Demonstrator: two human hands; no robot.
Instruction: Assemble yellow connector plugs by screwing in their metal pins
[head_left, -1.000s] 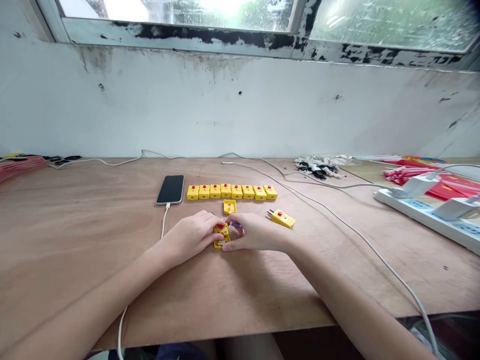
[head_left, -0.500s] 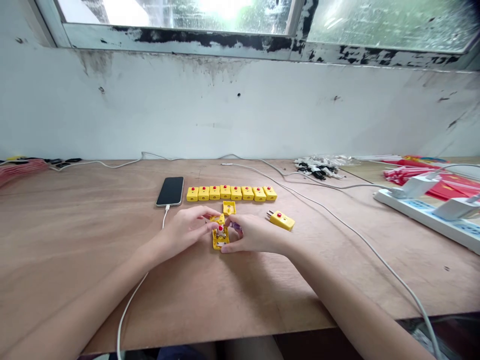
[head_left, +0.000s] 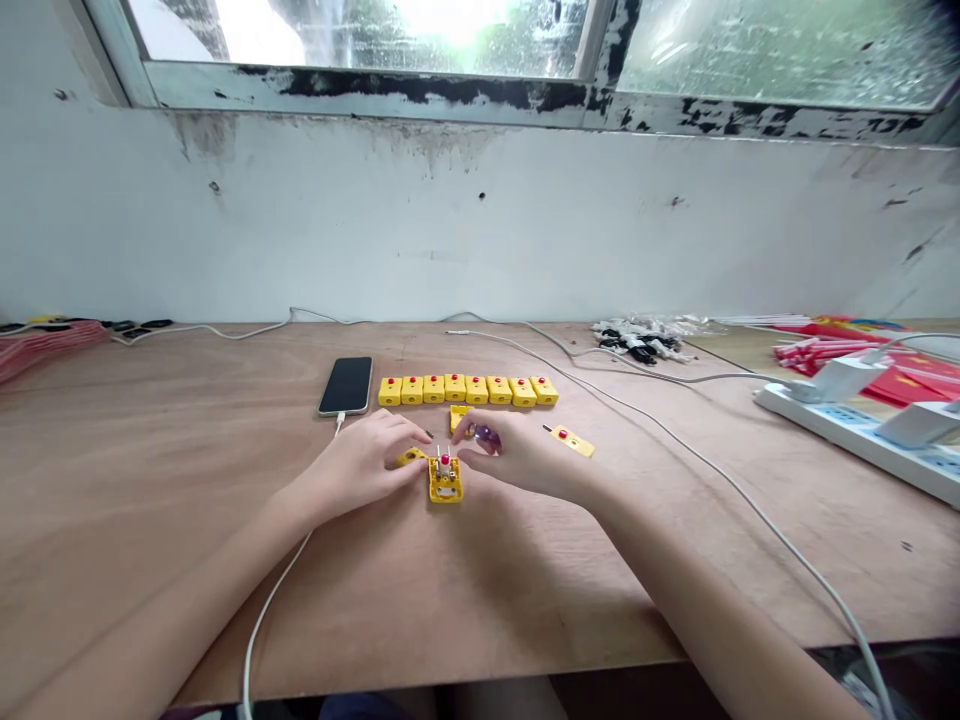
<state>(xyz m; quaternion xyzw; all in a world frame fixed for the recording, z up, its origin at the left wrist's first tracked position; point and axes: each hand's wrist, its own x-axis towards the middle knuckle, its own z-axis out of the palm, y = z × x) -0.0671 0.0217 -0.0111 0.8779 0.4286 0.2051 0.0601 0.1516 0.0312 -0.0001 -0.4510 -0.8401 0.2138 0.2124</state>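
Observation:
An open yellow connector body (head_left: 445, 485) lies on the plywood table, with metal pins and a red-topped post standing up from it. My left hand (head_left: 361, 465) curls around a small yellow cover half (head_left: 411, 457), pinching it at the fingertips. My right hand (head_left: 525, 455) sits just to the right of the body, and its fingers hold a small translucent purple item (head_left: 487, 437). The purple item is partly hidden, so I cannot tell exactly what it is. Another yellow half (head_left: 459, 417) lies just beyond my right fingertips.
Several assembled yellow connectors (head_left: 466, 390) stand in a row beyond my hands. A yellow plug (head_left: 571, 441) lies to the right. A phone (head_left: 345, 386) is charging on the left. A power strip (head_left: 855, 435), cables and loose parts lie further right, before a stained wall.
The yellow cover half has separated from the body and moved left in my left hand. The body's pins and red-topped post now show. My right hand has shifted slightly up and right.

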